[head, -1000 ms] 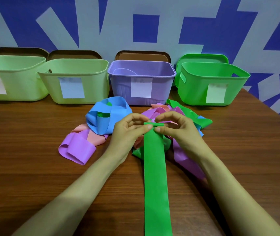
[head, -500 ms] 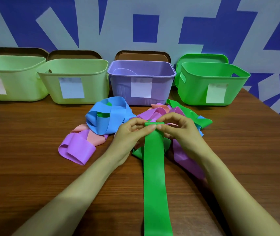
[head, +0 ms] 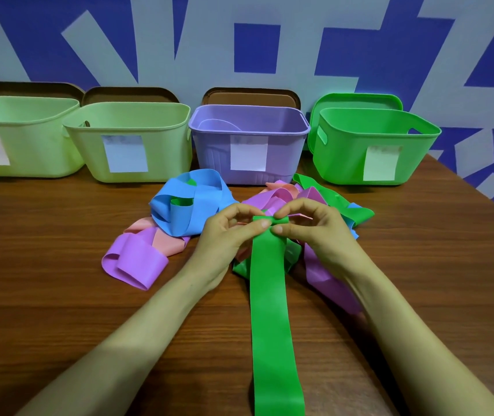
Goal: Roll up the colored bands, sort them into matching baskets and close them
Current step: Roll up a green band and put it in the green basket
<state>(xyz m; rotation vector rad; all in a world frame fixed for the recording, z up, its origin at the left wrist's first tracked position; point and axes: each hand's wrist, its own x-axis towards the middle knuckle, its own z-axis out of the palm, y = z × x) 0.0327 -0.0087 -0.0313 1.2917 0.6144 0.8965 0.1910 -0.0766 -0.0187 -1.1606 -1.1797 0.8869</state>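
A long green band point(head: 271, 310) lies flat on the wooden table, running from the bottom edge up to my hands. My left hand point(head: 227, 232) and my right hand point(head: 311, 229) both pinch its far end, which is curled into a small tight roll between my fingertips. Behind and beside my hands lies a loose pile of bands: a blue one point(head: 191, 199), a purple one point(head: 136, 262), a pink one point(head: 161, 238) and another green one point(head: 338, 199). Behind the pile stand an open purple basket point(head: 248, 127) and an open green basket point(head: 378, 136).
Two pale green baskets point(head: 128, 139) point(head: 20, 133) stand open at the back left. Brown lids point(head: 250, 96) lean on the wall behind three of the baskets, and a green lid point(head: 357, 100) behind the green one. The table's right edge point(head: 480, 187) runs diagonally.
My fingers have turned the green band's end over further, so the roll is a little thicker. The hands stay in nearly the same place.
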